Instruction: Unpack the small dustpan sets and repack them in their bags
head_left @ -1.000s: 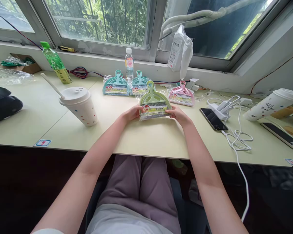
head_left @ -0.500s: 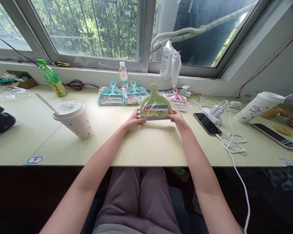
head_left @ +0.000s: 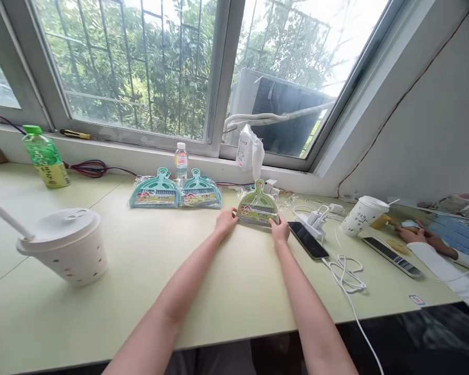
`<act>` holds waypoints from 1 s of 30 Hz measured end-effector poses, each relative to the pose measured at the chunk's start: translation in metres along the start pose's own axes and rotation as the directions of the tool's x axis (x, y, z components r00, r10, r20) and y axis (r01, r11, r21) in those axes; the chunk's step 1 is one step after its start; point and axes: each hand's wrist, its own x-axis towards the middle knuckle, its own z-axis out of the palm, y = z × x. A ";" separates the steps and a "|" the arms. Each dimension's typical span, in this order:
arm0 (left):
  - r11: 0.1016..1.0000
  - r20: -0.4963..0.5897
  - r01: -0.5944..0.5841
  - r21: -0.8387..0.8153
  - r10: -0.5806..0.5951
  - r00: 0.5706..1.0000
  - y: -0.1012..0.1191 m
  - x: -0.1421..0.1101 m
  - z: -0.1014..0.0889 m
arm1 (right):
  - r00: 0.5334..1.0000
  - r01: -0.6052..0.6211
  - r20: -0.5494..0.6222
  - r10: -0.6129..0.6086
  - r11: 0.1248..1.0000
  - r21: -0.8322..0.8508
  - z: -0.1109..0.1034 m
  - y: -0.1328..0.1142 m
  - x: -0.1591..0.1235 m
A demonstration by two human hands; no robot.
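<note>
A green dustpan-and-brush set in clear wrapping is held between my two hands at the back of the table. My left hand grips its lower left corner. At the lower right corner, my right hand closes on it with the thumb on the front. To the left, two teal dustpan-and-brush sets, one beside the other, lie in clear wrapping. The pink set is hidden behind the green one.
A large lidded cup stands at the left, with a green bottle behind it. A small clear bottle stands behind the teal sets. Rightward are a phone, a white charger, cables and another cup. Another person's hands are at far right.
My hands have moved the green set rightward and back, so it now covers the pink set. The camera view has turned; more of the co-worker shows at the right.
</note>
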 end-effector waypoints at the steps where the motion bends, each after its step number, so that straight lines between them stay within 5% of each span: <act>1: 1.000 -0.028 0.000 0.013 0.001 1.000 0.001 0.004 0.006 | 0.997 -0.046 -0.057 0.043 0.998 -0.042 0.001 0.006 0.002; 4: 0.998 -0.108 -0.028 0.063 0.035 0.994 0.002 0.018 0.019 | 0.965 -0.149 -0.229 0.128 0.986 -0.077 0.007 0.024 0.009; 7: 0.990 -0.154 -0.061 0.127 0.080 0.985 0.005 0.034 0.029 | 0.957 -0.117 -0.273 0.094 0.991 -0.067 0.021 0.043 0.024; 13: 0.980 -0.080 -0.085 0.182 0.101 0.992 0.005 0.065 0.045 | 0.998 -0.064 0.009 0.065 0.997 -0.046 0.047 0.074 0.060; 17: 0.972 -0.074 -0.146 0.186 0.162 0.984 0.004 0.070 0.050 | 0.993 -0.090 0.072 0.096 0.993 -0.079 0.045 0.081 0.068; 22: 0.967 -0.170 -0.131 0.216 0.170 0.971 0.012 0.050 0.040 | 1.000 -0.017 0.008 0.018 0.985 -0.172 0.026 0.047 0.058; 26: 0.862 -0.299 -0.251 0.440 0.404 0.864 0.006 0.017 0.014 | 0.955 0.268 -0.062 -0.289 0.936 -0.228 0.005 -0.002 0.035; 28: 0.847 -0.328 -0.169 0.503 0.369 0.870 -0.007 0.002 -0.007 | 0.924 0.376 0.003 -0.382 0.908 -0.182 -0.003 -0.024 0.020; 30: 0.868 -0.386 0.023 0.496 0.197 0.901 -0.026 -0.010 -0.031 | 0.897 0.441 0.057 -0.437 0.890 -0.114 -0.007 -0.044 0.003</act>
